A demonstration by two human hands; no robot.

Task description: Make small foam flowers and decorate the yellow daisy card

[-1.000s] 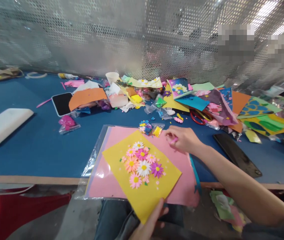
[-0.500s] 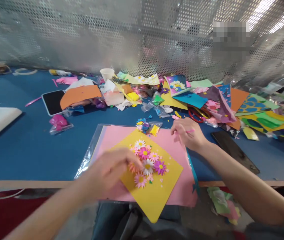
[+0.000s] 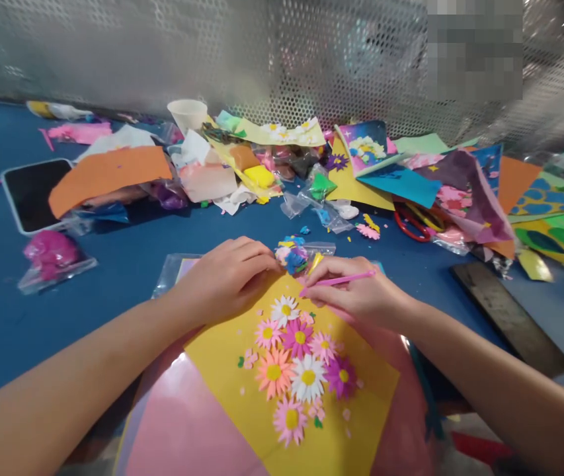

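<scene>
A yellow card (image 3: 227, 370) lies at a slant on a pink sheet, bearing several clay daisies (image 3: 308, 377) in white, pink, orange and magenta, with small pink bits and green leaves among them. My left hand (image 3: 235, 274) rests on the card's upper left edge, fingers stretched out and close together, fingertips beside a multicoloured clay lump (image 3: 294, 256). Between the fingers of my right hand (image 3: 361, 294) is a thin pink clay modelling tool (image 3: 344, 279). Its tip points down-left over the card's upper corner; whether it touches is unclear.
Behind lie coloured sheets, clay bags and scraps, with a white cup (image 3: 187, 114) and red-handled scissors (image 3: 410, 223). A phone (image 3: 38, 195) and a bagged magenta clay lump (image 3: 51, 254) are at left; a dark flat bar (image 3: 510, 317) is at right. A perforated metal screen (image 3: 262, 59) stands behind.
My left hand has moved from above the flowers to the card's upper left edge. The right hand, with the modelling tool, has come in to the card's top corner. The view is closer.
</scene>
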